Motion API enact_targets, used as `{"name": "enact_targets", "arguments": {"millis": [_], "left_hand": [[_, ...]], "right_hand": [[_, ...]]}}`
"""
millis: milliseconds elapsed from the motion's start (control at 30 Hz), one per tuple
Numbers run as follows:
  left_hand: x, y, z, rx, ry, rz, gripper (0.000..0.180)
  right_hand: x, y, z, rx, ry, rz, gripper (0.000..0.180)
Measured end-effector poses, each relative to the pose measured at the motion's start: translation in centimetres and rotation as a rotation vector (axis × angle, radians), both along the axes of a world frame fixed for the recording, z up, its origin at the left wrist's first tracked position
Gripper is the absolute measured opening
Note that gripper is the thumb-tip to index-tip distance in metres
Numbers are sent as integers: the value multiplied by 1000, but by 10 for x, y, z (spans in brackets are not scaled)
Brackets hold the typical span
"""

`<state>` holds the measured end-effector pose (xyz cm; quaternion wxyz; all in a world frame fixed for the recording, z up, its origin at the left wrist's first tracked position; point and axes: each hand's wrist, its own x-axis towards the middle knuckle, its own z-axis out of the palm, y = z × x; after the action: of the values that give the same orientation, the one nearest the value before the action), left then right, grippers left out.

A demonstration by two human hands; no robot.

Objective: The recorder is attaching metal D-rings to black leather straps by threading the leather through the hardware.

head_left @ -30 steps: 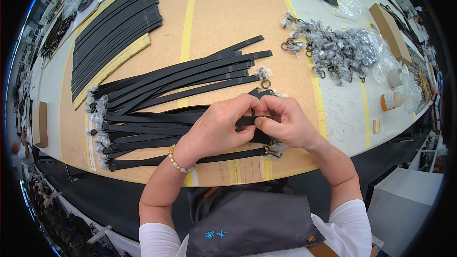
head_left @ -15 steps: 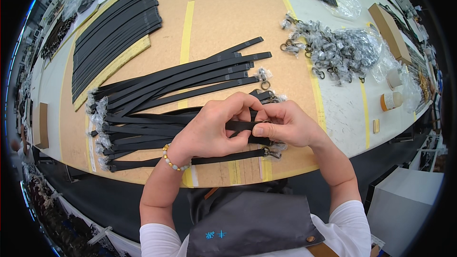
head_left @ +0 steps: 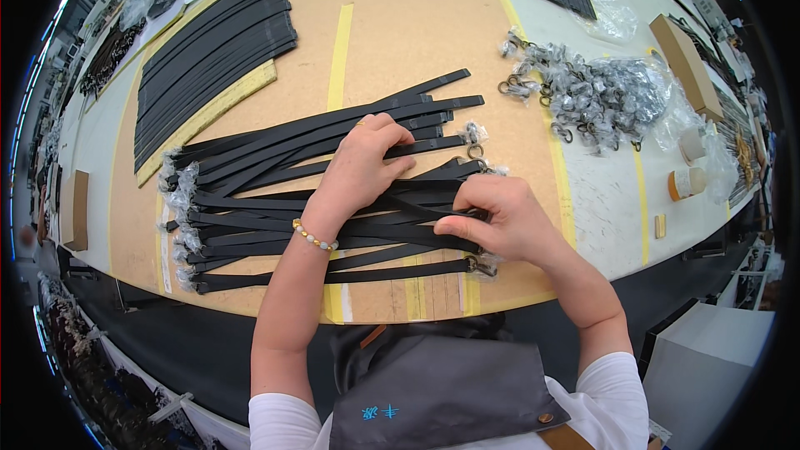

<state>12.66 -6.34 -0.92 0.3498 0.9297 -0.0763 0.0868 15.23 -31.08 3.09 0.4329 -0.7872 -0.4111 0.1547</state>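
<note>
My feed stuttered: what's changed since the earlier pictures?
The left hand let go of the black strap both hands held and moved left and away from the person, over the upper loose straps. The right hand still holds a strap, apparently the same one. The wrapped metal hooks and upper-left strap stack stayed put.

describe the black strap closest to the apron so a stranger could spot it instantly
On the table, find the tan board with black straps beneath the left hand. Below that hand's beaded bracelet, a long strap runs sideways under the forearm. It lies nearer the apron than every other strap.
</note>
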Motion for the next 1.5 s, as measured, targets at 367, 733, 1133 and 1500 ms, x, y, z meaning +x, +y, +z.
{"name": "enact_targets", "arguments": {"millis": [367, 733, 1133, 1500], "left_hand": [[6, -9, -2, 90, 87, -26, 18], [-1, -8, 12, -621, 101, 23, 21], [-9, -14, 21, -567, 198, -95, 22], [-12, -16, 18, -681, 116, -105, 22]], "right_hand": [[71, -23, -42, -67, -326, -36, 29], [65, -30, -28, -210, 0, -345, 30], [75, -29, -49, -150, -648, -250, 29], [54, -22, -31, 313, 427, -259, 18]]}}
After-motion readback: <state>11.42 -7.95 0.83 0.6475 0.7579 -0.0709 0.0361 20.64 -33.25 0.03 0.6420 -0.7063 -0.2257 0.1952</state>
